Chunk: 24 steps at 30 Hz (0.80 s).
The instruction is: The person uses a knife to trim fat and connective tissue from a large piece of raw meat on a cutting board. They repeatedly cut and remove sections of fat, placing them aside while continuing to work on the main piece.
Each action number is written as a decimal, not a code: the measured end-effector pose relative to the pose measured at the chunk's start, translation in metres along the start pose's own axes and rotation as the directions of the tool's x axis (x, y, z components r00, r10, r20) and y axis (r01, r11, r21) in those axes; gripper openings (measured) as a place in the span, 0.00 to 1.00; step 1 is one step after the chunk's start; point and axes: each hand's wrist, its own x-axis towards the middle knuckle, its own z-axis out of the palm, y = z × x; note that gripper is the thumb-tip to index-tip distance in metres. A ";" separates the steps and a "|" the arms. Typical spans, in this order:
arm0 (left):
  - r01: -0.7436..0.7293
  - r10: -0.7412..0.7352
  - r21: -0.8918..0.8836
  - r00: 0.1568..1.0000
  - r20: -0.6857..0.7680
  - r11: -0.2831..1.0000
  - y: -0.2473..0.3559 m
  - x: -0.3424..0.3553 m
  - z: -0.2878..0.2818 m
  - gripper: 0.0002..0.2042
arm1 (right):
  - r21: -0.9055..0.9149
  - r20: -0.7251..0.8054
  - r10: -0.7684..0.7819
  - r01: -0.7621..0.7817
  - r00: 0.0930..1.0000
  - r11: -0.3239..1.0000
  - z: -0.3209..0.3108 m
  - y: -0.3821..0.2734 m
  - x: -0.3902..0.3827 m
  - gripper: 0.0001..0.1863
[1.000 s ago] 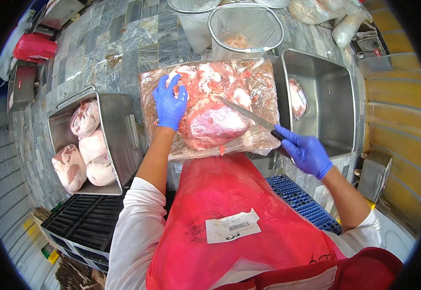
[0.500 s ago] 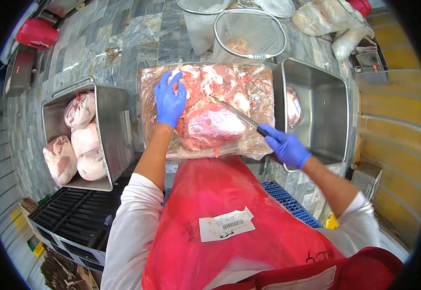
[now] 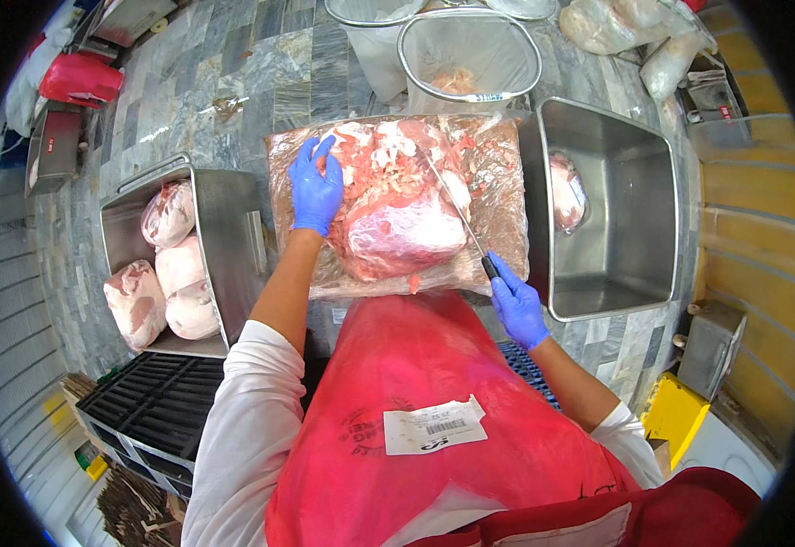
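A large piece of raw meat (image 3: 402, 232) lies on a plastic-covered block (image 3: 504, 196) in front of me. The meat is opened out, with pale fat and loose scraps along its far part. My left hand (image 3: 316, 193), in a blue glove, grips its far left edge, the fingertips partly lost against the flesh. Wrapped around a black handle, my right hand (image 3: 519, 305) holds a long, thin knife (image 3: 457, 208) at the block's near right. The blade slants away to the left over the meat, its tip by the far fatty part.
At left, a metal tub (image 3: 224, 237) holds several pale meat pieces (image 3: 181, 264). Another metal tub (image 3: 630, 296) at right contains one wrapped piece (image 3: 566, 193). Beyond the block stand plastic-lined bins with round rims (image 3: 536, 64). A black slatted crate (image 3: 146, 401) sits at near left.
My right hand has come nearer and left with the knife. The blade is now steeper and its tip farther from me. My left hand stays on the meat's edge, and the whole view has shifted slightly.
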 end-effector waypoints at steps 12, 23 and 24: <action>-0.122 -0.071 0.523 0.940 0.334 0.844 0.100 -0.003 -0.015 0.48 | -0.755 0.122 -0.280 0.272 0.952 0.597 -0.065 -0.114 -0.026 0.24; -0.176 0.020 0.479 0.950 0.312 0.860 0.062 0.003 -0.010 0.28 | -0.562 0.190 -0.190 0.266 0.963 0.783 -0.076 -0.141 -0.022 0.22; -0.175 0.040 0.456 0.956 0.289 0.872 0.059 0.004 -0.009 0.26 | -0.575 0.240 -0.202 0.306 0.950 0.758 -0.080 -0.145 -0.014 0.22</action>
